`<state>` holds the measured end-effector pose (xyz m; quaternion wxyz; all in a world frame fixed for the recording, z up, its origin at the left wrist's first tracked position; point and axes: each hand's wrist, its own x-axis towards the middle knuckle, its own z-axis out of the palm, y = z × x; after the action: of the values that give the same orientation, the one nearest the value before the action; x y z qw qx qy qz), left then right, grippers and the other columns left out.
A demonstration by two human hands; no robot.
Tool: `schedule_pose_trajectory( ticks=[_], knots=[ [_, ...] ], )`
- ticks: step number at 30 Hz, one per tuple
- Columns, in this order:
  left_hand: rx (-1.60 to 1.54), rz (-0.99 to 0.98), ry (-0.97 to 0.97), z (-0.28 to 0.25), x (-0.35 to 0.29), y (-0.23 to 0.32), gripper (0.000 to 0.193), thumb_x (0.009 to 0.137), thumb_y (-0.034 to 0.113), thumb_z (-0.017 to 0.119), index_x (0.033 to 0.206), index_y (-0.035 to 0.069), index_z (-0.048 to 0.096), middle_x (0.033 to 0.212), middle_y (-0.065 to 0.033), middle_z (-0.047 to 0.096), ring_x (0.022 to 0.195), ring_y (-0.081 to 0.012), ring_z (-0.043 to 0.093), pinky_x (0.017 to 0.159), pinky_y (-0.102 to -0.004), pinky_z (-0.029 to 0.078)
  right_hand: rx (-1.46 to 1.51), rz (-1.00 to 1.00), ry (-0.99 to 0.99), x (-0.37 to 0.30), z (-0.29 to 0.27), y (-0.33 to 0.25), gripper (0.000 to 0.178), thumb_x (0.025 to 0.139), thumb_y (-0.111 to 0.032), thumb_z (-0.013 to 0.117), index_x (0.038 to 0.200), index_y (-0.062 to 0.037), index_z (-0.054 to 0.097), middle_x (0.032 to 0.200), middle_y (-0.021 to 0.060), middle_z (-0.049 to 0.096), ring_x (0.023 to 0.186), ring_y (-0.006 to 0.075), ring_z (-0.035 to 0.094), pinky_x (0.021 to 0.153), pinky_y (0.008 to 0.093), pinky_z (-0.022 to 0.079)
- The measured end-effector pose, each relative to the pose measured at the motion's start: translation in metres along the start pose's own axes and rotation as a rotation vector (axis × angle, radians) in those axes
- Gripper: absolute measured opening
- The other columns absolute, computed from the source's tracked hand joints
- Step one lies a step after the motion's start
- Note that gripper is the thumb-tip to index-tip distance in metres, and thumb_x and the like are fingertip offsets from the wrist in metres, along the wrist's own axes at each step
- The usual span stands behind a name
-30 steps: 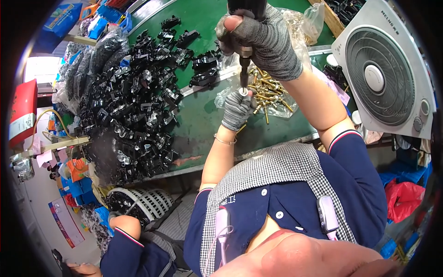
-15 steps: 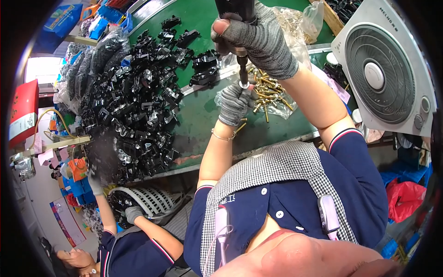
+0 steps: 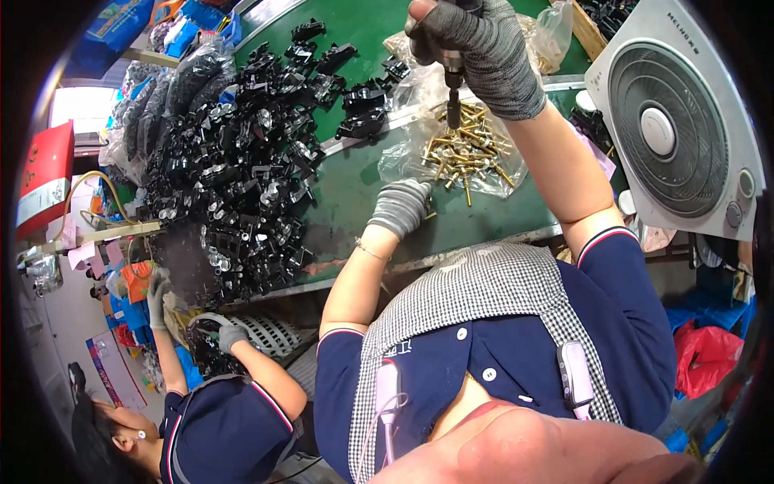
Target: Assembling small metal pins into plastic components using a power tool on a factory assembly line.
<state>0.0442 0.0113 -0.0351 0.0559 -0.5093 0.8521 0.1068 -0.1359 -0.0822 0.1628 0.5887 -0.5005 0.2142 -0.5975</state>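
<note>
And here's the right hand (image 3: 488,56), high over the table (image 3: 347,198) in its grey glove, fingers wrapped firmly around a dark driver (image 3: 454,77), nose pointing down. The tip hangs right over the pile of brass-coloured screws (image 3: 476,153); whether it touches any of them, I can't tell from this angle.

Down to the left hand (image 3: 401,203), also gloved, just beside the near edge of the pile: its fingers are bent inward, back of the hand up, and I can't tell whether they grip anything. A bit of brass peeks out next to them, in the hand or on the table, hard to say.

The screws lie every which way on a crumpled clear bag (image 3: 395,161). To the left sprawls a big heap of black parts (image 3: 242,161), apart from both hands.

What makes for good handling here? Keep the driver upright, I'd say, with the wrist straight behind it. Taking a single screw from the rim of the pile should beat digging in the middle. Left fingertips are best kept clear of the turning tip, and that loose bag could snag, so keep it flat.
</note>
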Motion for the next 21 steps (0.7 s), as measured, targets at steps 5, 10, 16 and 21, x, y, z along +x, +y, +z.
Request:
schedule_pose_trajectory(
  ticks=[5, 10, 16, 21],
  knots=[
    [-0.670, -0.218, 0.263, -0.006, -0.031, -0.024, 0.017, 0.078, 0.022, 0.061, 0.081, 0.006, 0.060, 0.071, -0.0165, 0.060, 0.069, -0.0351, 0.058, 0.063, -0.0439, 0.046, -0.001, -0.056, -0.031, -0.005, 0.000, 0.003, 0.037, 0.074, -0.027, 0.073, 0.098, -0.0076, 0.051, 0.077, -0.0049, 0.048, 0.068, 0.0053, 0.046, 0.059, 0.0209, 0.040],
    [-0.101, -0.447, 0.010, 0.014, -0.040, -0.036, 0.022, 0.081, 0.028, 0.059, 0.085, 0.006, 0.061, 0.076, -0.0178, 0.061, 0.074, -0.0355, 0.059, 0.068, -0.0451, 0.047, 0.067, -0.249, -0.121, -0.003, 0.008, 0.011, 0.036, 0.074, -0.027, 0.073, 0.096, -0.0085, 0.051, 0.075, -0.0032, 0.049, 0.064, 0.0073, 0.048, 0.056, 0.0217, 0.040],
    [-1.442, -0.471, 0.404, 0.019, -0.031, -0.002, 0.014, 0.084, 0.016, 0.061, 0.089, 0.004, 0.062, 0.065, -0.0052, 0.060, 0.048, -0.0126, 0.051, 0.047, -0.0231, 0.042, 0.242, 0.200, -0.085, -0.020, 0.028, -0.006, 0.035, 0.074, -0.026, 0.073, 0.091, -0.0098, 0.048, 0.070, -0.0013, 0.049, 0.057, 0.0090, 0.047, 0.051, 0.0228, 0.039],
    [-1.561, -0.302, 0.483, -0.001, -0.021, 0.020, 0.011, 0.086, 0.015, 0.060, 0.089, 0.004, 0.062, 0.065, -0.0015, 0.059, 0.049, -0.0061, 0.049, 0.044, -0.0196, 0.039, 0.246, 0.156, -0.166, -0.020, 0.033, 0.005, 0.035, 0.073, -0.027, 0.074, 0.090, -0.0097, 0.048, 0.070, -0.0011, 0.048, 0.057, 0.0090, 0.048, 0.051, 0.0226, 0.039]
  ],
)
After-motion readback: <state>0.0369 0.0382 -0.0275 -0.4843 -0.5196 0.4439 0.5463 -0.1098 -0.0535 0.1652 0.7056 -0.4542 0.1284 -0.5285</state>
